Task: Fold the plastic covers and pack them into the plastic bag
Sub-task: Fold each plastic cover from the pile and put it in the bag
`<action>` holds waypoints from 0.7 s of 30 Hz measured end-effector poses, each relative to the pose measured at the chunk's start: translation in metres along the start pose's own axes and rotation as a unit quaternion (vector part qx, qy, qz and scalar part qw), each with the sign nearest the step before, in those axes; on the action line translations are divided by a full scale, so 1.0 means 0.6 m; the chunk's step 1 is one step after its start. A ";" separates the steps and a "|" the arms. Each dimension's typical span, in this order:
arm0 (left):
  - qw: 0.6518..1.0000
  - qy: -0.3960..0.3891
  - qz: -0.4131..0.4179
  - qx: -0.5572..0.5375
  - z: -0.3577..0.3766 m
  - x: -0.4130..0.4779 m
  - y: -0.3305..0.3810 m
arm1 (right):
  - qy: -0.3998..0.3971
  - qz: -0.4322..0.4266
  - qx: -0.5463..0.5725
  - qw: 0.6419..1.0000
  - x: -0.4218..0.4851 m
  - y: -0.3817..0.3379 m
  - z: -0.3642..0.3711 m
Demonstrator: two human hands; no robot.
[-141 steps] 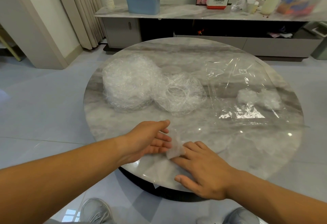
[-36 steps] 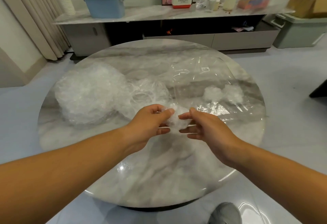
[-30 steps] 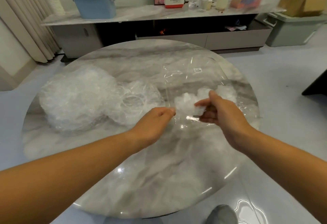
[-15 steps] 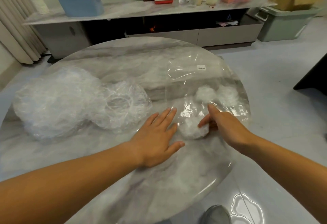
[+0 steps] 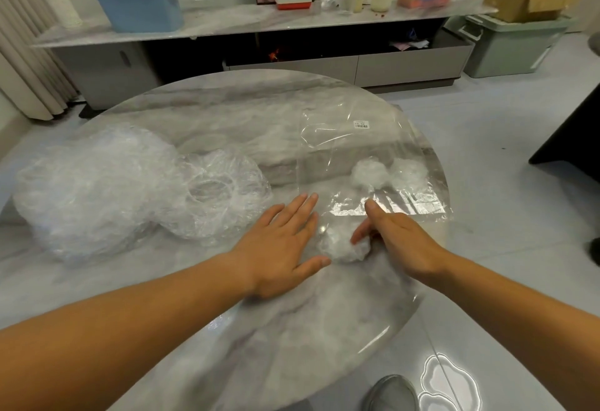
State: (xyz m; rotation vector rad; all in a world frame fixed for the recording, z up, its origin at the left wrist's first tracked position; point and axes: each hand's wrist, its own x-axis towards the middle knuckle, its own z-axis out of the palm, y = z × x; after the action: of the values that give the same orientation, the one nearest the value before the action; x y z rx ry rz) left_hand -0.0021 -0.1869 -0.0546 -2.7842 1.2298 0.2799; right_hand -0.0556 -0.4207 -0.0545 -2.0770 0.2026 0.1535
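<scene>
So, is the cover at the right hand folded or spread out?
Folded: the cover is a small tight wad touched by the right hand, unlike the spread-out covers to its left.

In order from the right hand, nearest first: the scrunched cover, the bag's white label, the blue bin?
1. Scrunched cover, touching the right hand.
2. White label, farther back on the plastic bag.
3. Blue bin, far left on the sideboard.

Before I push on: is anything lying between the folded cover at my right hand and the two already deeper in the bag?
Nothing solid shows. Between the folded cover at the right hand and the two packed covers lies only a creased, shiny band of the plastic bag; the left hand lies alongside.
</scene>
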 end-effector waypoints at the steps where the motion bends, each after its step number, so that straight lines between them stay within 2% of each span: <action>1: 1.000 -0.006 -0.003 -0.007 -0.001 0.000 -0.002 | -0.002 0.002 0.005 1.000 0.001 0.001 0.000; 5: 1.000 0.007 0.000 -0.021 -0.007 -0.005 -0.004 | 0.000 0.026 0.046 0.999 0.006 0.000 0.001; 11: 0.999 0.041 0.006 -0.010 -0.018 -0.027 0.011 | 0.040 0.117 0.158 0.980 0.017 -0.026 0.009; 13: 0.999 0.046 0.005 -0.007 -0.020 -0.033 0.015 | 0.059 0.143 0.241 0.958 0.024 -0.032 0.009; 16: 0.999 0.035 0.006 -0.017 -0.021 -0.041 0.020 | 0.039 0.177 0.362 0.915 0.027 -0.039 0.007; 21: 0.999 0.012 0.017 -0.034 -0.019 -0.054 0.023 | 0.005 0.192 0.480 0.856 0.033 -0.052 0.025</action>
State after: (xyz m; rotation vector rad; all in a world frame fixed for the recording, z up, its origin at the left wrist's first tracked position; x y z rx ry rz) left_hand -0.0325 -0.1745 -0.0370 -2.8350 1.2969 0.2971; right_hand -0.0303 -0.3940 -0.0388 -1.0184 0.5718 0.2259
